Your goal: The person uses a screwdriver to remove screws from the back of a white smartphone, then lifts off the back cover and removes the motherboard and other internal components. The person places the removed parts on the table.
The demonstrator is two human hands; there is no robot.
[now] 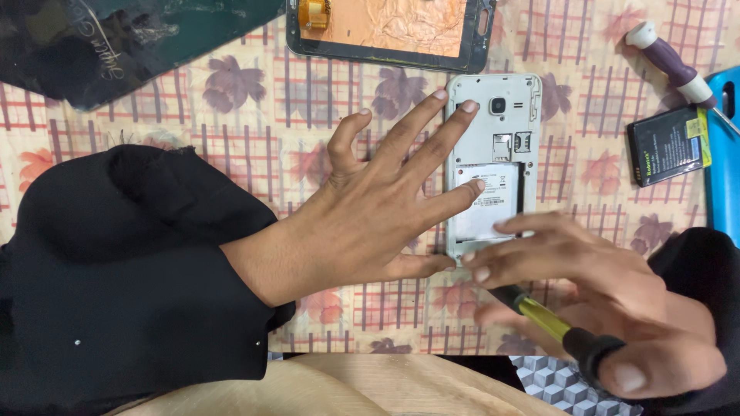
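Left hand (pixel 370 216) spreads its fingers flat, pinning the opened white phone (pixel 490 162); right hand (pixel 601 308) grips a yellow-handled screwdriver (pixel 551 327) near the phone's lower edge, likely at the screw-removal step.

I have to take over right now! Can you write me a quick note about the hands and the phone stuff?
Left hand: open, fingers spread, pressing the phone flat on the tablecloth.
Right hand: gripping a yellow screwdriver, fingertips at the phone's bottom edge.
Done: back cover off, battery out, lying to the right.
Left: the white inner frame is on the phone.
Spare purple screwdriver top right.
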